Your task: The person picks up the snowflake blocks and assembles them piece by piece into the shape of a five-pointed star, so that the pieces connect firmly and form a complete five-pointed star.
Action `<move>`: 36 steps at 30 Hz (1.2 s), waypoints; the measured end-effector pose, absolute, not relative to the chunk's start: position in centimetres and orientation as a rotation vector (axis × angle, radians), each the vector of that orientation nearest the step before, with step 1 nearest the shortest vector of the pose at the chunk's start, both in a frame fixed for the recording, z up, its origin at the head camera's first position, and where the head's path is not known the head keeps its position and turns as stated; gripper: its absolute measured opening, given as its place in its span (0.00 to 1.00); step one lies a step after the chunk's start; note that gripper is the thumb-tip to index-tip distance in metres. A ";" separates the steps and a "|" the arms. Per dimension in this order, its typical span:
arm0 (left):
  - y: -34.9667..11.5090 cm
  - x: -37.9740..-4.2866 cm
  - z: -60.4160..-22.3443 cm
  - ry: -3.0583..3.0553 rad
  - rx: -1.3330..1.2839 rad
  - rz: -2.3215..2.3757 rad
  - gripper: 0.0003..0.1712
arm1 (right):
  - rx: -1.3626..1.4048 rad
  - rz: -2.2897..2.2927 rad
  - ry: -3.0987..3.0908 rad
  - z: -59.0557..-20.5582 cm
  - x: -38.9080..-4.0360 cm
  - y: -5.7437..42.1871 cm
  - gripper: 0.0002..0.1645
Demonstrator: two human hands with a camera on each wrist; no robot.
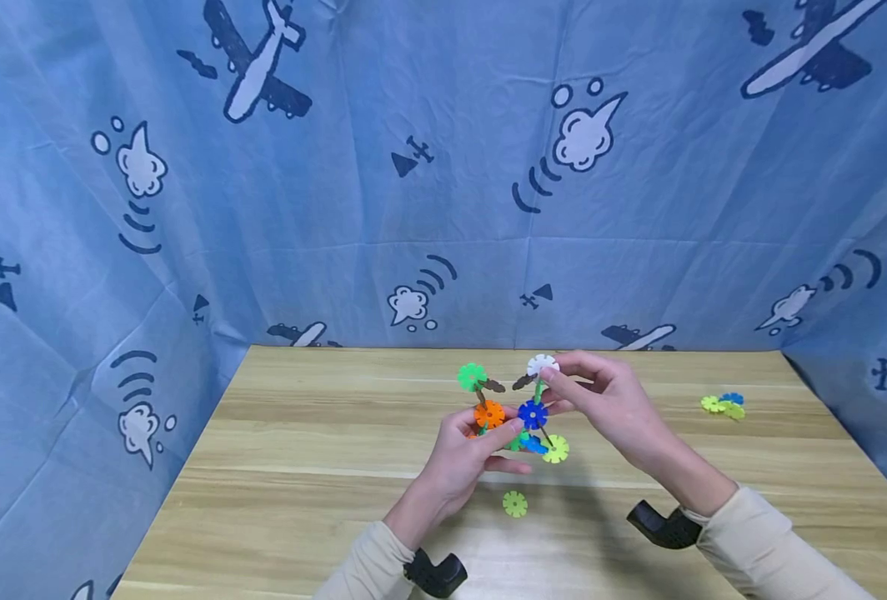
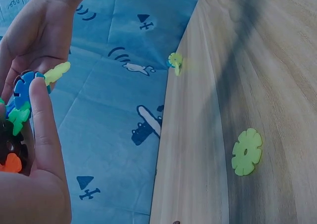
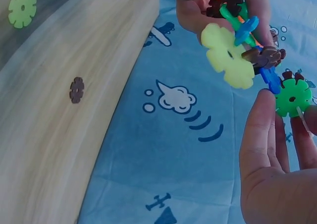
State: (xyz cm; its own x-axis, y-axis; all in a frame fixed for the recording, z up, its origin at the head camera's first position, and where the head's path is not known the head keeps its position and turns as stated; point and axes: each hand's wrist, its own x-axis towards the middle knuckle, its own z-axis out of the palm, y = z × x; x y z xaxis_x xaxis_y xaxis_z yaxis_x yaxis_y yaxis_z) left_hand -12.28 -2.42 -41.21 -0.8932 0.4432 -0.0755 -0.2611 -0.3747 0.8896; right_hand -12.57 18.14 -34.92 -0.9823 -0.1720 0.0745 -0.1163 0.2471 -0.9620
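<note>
Above the table both hands hold one structure of interlocked notched plastic discs. My left hand (image 1: 462, 462) grips its lower middle, near an orange disc (image 1: 489, 414) and a dark blue disc (image 1: 533, 414). At its upper right, my right hand (image 1: 619, 404) pinches a white disc (image 1: 543, 365), which sits over a green disc (image 3: 293, 97) seen face-on in the right wrist view. Another green disc (image 1: 472, 377) tops the left branch, with brown discs by it. A yellow-green disc (image 3: 228, 55) sticks out of the lower right. Fingers hide part of the structure's middle.
A loose yellow-green disc (image 1: 514, 504) lies on the wooden table (image 1: 301, 467) in front of the hands. Yellow-green and blue discs (image 1: 724, 407) lie at the right. The right wrist view shows a brown disc (image 3: 77, 90) on the wood. A blue patterned curtain (image 1: 473, 167) surrounds the table.
</note>
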 end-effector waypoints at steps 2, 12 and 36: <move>-2.4 -12.3 -41.2 1.448 0.236 2.290 0.16 | -0.283 -1.870 2.453 -34.9 -12.6 18.1 0.20; -2.5 -12.3 -41.1 1.542 0.196 2.287 0.14 | -0.299 -1.846 2.446 -35.1 -12.4 17.7 0.20; -3.3 -12.8 -41.4 1.533 0.169 2.349 0.21 | -0.297 -1.815 2.333 -35.1 -12.3 17.1 0.30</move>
